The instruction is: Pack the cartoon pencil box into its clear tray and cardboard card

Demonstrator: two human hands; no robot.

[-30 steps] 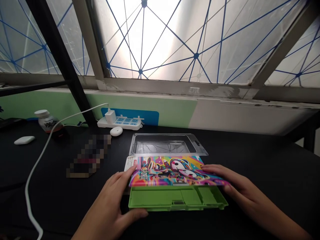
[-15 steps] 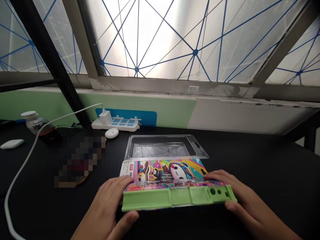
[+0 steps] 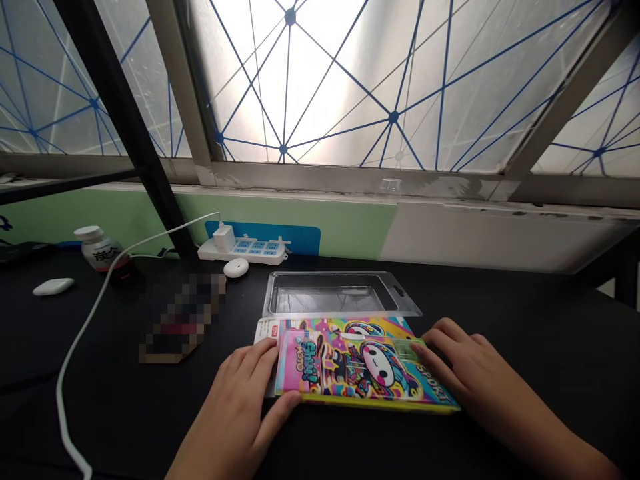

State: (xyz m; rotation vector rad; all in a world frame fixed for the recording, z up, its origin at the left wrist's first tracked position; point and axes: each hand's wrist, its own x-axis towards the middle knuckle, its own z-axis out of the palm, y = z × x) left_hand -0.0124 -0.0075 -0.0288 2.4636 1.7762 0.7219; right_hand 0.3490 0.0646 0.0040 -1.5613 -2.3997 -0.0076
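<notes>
Now closed, a cartoon pencil case (image 3: 355, 367) flat on the bench (image 3: 530, 300), left hand (image 3: 233, 400) fingers curled against its edge, right hand (image 3: 473, 367) fingers spread on top.

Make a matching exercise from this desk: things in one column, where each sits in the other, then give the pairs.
Things:
1. Clear plastic tray
2. White power strip
3. Left hand
4. White-capped bottle

Places:
A. With a white charger plugged in
B. Touching the left edge of the colourful pencil box
C. Just behind the pencil box
D. Left of the power strip

Pairs: 1-C; 2-A; 3-B; 4-D
</notes>
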